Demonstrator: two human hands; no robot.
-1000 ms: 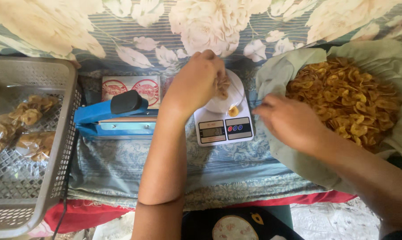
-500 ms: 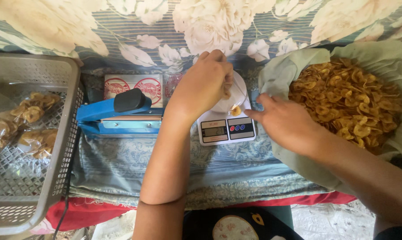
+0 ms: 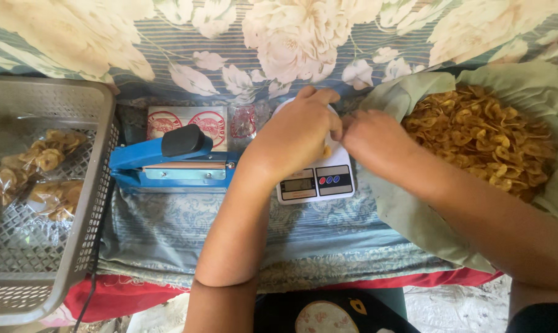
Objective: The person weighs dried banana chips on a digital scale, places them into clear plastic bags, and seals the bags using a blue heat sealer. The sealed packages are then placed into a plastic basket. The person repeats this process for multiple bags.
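Both hands are held over a small kitchen scale (image 3: 316, 180) whose display faces the person: the left hand (image 3: 294, 135) curled, fingers together, the right hand (image 3: 372, 143) beside it, its grip hidden. Banana chips (image 3: 482, 132) are heaped just right; a blue heat sealer (image 3: 171, 163) lies left.

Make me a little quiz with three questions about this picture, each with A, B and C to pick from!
1. Where are both hands?
A. Over the white kitchen scale
B. Inside the basket
C. On the floor

2. What colour is the heat sealer?
A. Red
B. Blue
C. Green

3. What is the grey plastic basket like?
A. Upside down
B. Filled to the brim
C. Holding a few clear bags of chips

Answers:
1 A: the left hand and right hand meet above the scale.
2 B: its body is blue with a black knob.
3 C: a few bagged chips lie on its mesh bottom, while the loose chips sit heaped on paper at the right.
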